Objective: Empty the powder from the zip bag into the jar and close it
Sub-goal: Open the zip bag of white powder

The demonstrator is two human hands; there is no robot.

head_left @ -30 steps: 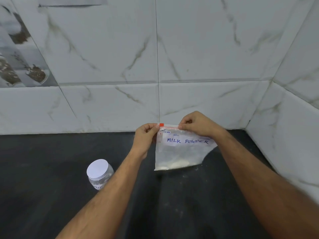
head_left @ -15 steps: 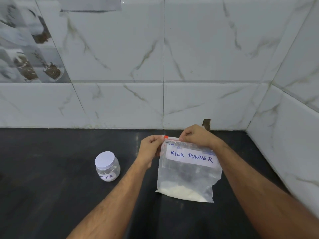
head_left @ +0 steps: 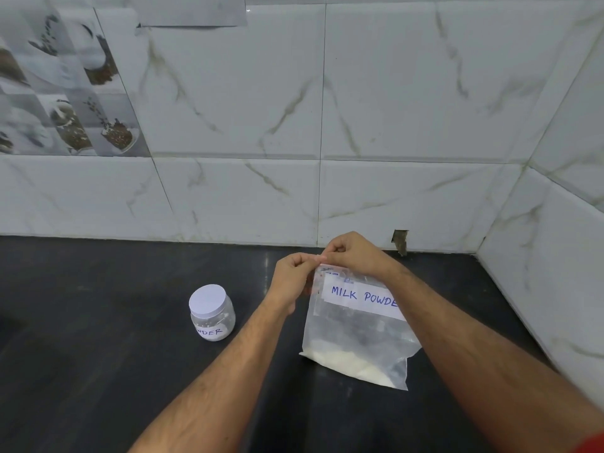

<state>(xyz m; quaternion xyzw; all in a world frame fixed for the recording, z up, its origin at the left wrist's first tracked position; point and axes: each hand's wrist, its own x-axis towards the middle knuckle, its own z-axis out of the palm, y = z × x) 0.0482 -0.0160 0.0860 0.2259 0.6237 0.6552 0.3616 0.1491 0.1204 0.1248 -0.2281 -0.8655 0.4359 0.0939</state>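
Resting on the black counter (head_left: 98,371) at about 3 o'clock from the jar (head_left: 212,313), your milk powder zip bag (head_left: 356,335) is limp, light and probably slippery, its powder (head_left: 349,362) slumped low. Your right hand (head_left: 353,253) and left hand (head_left: 291,276) both pinch the seal's top-left corner; keep hold there. The jar's white lid (head_left: 207,300) is still on.

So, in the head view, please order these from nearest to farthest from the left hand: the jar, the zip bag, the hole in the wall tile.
1. Zip bag: gripped by the left hand at its top corner.
2. Jar: on the counter, to the hand's left.
3. Hole in the wall tile: to the right, beyond the right hand.
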